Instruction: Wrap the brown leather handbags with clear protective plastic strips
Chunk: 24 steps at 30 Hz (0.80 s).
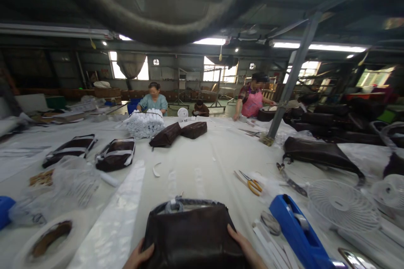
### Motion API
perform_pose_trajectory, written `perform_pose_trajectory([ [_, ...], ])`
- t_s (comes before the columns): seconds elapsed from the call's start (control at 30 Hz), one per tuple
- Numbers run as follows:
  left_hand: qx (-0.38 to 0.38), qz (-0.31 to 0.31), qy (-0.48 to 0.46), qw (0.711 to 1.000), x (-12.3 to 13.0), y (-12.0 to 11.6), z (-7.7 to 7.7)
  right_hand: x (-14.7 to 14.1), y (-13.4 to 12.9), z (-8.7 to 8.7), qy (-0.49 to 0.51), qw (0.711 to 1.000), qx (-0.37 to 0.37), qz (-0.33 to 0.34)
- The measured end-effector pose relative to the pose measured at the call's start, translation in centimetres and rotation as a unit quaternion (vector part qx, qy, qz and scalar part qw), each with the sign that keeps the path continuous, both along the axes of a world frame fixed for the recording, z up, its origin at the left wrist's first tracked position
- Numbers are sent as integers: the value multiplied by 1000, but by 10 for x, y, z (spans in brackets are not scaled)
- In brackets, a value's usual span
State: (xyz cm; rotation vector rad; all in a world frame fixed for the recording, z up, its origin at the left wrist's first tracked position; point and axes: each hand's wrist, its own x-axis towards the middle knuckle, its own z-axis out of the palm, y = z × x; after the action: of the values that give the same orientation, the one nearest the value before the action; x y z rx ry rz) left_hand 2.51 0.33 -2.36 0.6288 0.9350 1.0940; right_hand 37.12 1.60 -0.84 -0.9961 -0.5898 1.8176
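Note:
A dark brown leather bag point(192, 235) stands upright at the near edge of the white table, its top open and something clear and looped showing inside the rim. My left hand point(139, 255) grips the bag's lower left side, thumb on the front face and the other fingers hidden. On the right side, my right hand point(244, 246) holds the bag with its thumb along the edge, the remaining fingers out of sight.
Yellow-handled scissors point(253, 185), a blue tape dispenser point(299, 231) and a white fan point(342, 204) lie to the right. A tape roll point(52, 239) and plastic bags point(72, 180) are left. More brown bags point(167, 134) lie ahead; several people are beyond.

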Motion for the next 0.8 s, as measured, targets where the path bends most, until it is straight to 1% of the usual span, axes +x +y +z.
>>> perform_pose_trajectory([
  [0.1,4,-23,-22,999,-1,-7,6,-3,-5,8,-24,999,-13,-18],
  [0.23,24,-23,-2,999,-8,-8,7,-3,-6,10,-50,998,-13,-38],
  [0.33,26,-24,10,999,-12,-8,4,-4,-6,7,-64,997,-21,-40],
  [0.53,-4,-20,6,1000,-8,-7,-1,-5,-4,-4,-66,996,-63,-21],
  [0.7,19,-38,-20,999,-6,-2,-3,-9,0,0,-64,995,-69,-29],
  [0.77,32,-31,-18,999,-3,-2,-3,-6,0,-2,-76,995,-63,-13],
  [0.8,40,-26,-13,999,-1,-2,-2,-2,0,-7,-90,994,-59,-1],
])
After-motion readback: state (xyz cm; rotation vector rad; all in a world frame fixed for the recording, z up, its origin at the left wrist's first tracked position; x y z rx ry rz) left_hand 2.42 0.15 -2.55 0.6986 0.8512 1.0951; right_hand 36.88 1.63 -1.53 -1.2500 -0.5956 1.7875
